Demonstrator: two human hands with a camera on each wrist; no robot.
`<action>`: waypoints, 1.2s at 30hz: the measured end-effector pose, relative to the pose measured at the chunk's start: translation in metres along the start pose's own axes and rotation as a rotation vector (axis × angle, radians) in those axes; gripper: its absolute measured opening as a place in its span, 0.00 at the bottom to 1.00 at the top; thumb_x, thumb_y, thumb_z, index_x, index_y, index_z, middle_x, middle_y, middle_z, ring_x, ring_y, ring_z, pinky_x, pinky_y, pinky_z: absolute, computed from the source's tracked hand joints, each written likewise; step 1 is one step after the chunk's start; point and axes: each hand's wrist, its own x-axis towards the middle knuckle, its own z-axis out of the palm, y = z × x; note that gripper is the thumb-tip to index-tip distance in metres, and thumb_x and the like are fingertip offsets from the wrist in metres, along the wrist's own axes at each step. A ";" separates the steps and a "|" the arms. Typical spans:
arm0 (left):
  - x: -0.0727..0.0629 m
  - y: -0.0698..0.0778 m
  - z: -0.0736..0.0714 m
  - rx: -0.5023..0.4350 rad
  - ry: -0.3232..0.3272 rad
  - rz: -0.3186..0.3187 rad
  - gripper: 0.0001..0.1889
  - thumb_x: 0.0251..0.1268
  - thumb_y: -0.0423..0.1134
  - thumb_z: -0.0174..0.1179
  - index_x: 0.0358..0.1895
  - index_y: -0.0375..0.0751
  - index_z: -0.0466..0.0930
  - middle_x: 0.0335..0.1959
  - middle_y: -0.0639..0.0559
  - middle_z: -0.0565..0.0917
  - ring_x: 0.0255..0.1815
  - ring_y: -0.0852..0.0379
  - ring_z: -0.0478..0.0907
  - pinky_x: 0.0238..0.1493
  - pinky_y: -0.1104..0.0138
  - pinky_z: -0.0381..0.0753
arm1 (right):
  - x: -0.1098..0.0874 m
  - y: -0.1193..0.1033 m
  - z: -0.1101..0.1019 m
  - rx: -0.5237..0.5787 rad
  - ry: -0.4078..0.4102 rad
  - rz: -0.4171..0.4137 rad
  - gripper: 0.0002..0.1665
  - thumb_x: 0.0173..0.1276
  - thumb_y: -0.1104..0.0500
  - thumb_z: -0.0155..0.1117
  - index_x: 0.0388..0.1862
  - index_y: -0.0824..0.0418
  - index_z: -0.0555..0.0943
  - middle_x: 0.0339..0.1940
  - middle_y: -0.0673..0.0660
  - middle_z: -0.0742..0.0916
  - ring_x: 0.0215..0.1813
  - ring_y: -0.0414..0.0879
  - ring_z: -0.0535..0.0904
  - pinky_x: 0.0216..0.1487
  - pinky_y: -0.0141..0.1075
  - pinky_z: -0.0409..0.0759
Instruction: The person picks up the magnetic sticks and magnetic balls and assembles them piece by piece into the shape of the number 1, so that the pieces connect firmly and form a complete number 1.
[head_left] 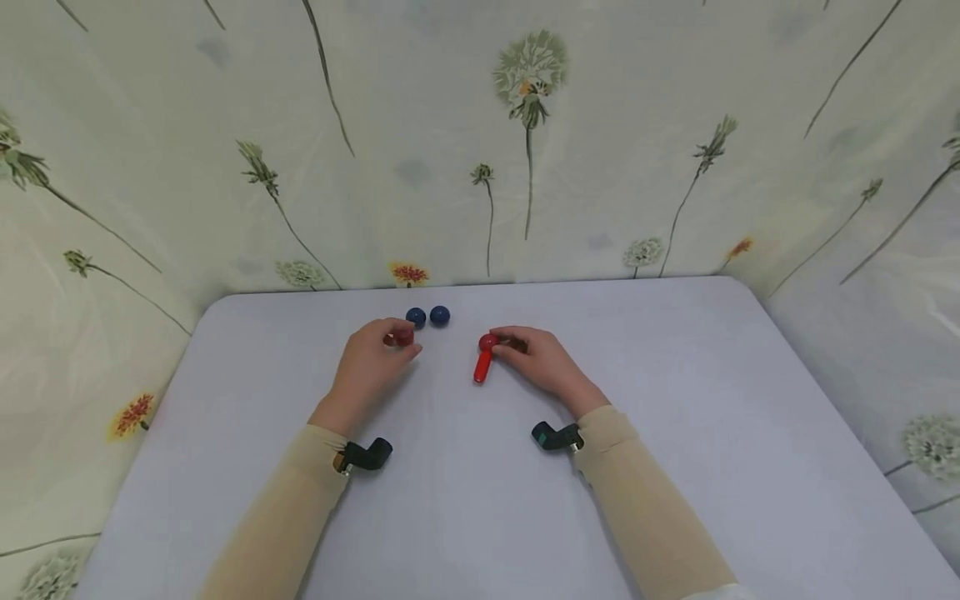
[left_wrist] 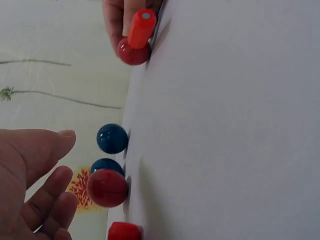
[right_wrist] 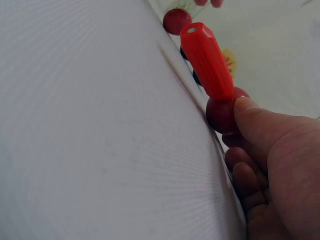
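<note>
My right hand (head_left: 546,360) pinches a red ball (right_wrist: 220,116) between thumb and fingers. From that ball a short red rod (head_left: 482,367) sticks out towards me. My left hand (head_left: 367,362) is held around a second red ball (head_left: 405,337); in the left wrist view its thumb and fingers are spread, with a gap between them and this ball. Another red piece (left_wrist: 124,232) lies beside that ball, cut off by the left wrist view's lower edge. Two dark blue balls (head_left: 440,316) rest side by side just beyond my left fingertips.
The white table (head_left: 480,517) has its far edge close behind the blue balls. A flowered cloth (head_left: 420,167) hangs behind it and at both sides. A small black camera (head_left: 369,454) sits on the left wrist, and another camera (head_left: 553,436) on the right.
</note>
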 end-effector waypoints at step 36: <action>0.025 -0.024 -0.012 0.129 -0.142 -0.025 0.21 0.64 0.48 0.68 0.58 0.50 0.79 0.54 0.49 0.82 0.57 0.46 0.73 0.62 0.48 0.68 | -0.001 0.002 -0.001 -0.011 0.002 -0.010 0.25 0.69 0.40 0.63 0.62 0.44 0.80 0.49 0.43 0.84 0.46 0.41 0.77 0.52 0.40 0.77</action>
